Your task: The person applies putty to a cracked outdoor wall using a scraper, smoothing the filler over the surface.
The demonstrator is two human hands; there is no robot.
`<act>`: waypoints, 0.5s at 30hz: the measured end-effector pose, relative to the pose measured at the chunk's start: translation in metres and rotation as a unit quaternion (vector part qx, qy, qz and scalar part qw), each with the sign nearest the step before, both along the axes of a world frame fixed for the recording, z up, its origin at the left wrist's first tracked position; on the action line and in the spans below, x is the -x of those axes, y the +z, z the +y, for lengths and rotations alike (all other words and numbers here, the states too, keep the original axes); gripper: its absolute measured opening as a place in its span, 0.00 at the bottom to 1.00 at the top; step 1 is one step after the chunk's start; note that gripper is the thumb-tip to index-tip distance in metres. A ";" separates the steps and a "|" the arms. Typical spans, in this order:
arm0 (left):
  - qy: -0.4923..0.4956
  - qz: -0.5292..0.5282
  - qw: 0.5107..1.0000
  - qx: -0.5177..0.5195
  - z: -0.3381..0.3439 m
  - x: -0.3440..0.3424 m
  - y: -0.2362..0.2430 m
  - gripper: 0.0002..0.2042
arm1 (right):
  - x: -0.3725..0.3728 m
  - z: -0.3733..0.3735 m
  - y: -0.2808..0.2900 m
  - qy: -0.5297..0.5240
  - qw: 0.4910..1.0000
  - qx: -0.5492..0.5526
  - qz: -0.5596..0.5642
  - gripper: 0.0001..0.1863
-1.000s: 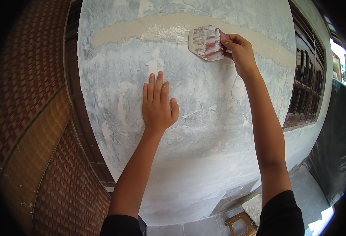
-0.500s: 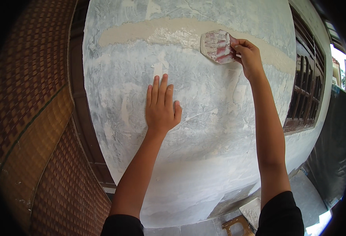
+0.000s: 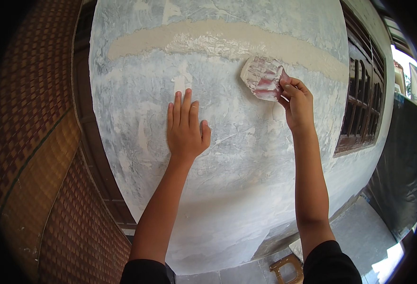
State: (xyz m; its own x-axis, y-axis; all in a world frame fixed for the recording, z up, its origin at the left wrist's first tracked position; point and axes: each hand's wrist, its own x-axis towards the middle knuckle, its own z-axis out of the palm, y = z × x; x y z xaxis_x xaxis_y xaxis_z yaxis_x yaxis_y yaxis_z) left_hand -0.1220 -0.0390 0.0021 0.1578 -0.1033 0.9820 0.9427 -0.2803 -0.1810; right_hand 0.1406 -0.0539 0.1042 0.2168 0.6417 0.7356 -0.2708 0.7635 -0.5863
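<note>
A patchy grey-white wall [image 3: 237,165] fills the middle of the view. Across its upper part runs a long band of beige filler [image 3: 284,43], with a glossy wet-looking stretch near its centre. My right hand [image 3: 297,102] pinches the handle end of a reddish putty knife [image 3: 263,78], whose wide blade is smeared with white filler. The blade is just below the band; whether it touches the wall I cannot tell. My left hand [image 3: 185,125] lies flat on the wall, fingers stretched upward, under a small pale filler patch [image 3: 180,78].
A woven brown mat or screen [image 3: 28,94] hangs at the left, beside a dark brown door frame [image 3: 92,132]. On the right are a wooden barred window [image 3: 363,94] and a black sheet [image 3: 393,165]. A brown stool-like piece [image 3: 286,270] stands on the grey tiled floor below.
My right hand has brought the putty knife down, off the beige band to just below it. My left hand stays flat on the wall. The whole view has shifted slightly.
</note>
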 end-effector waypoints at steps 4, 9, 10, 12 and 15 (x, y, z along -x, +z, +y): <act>-0.002 0.004 1.000 -0.006 0.001 -0.002 0.001 0.23 | 0.019 0.014 0.006 0.029 0.999 -0.011 0.029 0.06; 0.005 0.003 1.000 -0.004 0.001 -0.002 0.002 0.23 | 0.018 0.024 0.002 0.004 0.997 0.022 0.079 0.06; 0.009 0.003 1.000 -0.004 0.001 -0.001 0.001 0.23 | 0.015 0.021 -0.003 -0.005 0.995 0.028 0.100 0.06; 0.008 0.006 1.000 -0.002 0.001 0.000 -0.001 0.23 | 0.013 0.017 -0.008 -0.007 0.994 0.014 0.109 0.06; 0.008 0.002 1.000 -0.002 0.000 -0.002 0.001 0.23 | 0.018 0.013 -0.003 0.005 0.992 -0.020 0.121 0.06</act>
State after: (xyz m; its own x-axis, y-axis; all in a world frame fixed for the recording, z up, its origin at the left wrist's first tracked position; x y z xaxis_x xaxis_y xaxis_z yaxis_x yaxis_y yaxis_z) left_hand -0.1202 -0.0392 0.0033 0.1631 -0.1047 0.9810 0.9465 -0.2640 -0.1855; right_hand 0.1222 -0.0409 0.1012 0.3837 0.6168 0.6873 -0.4083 0.7808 -0.4729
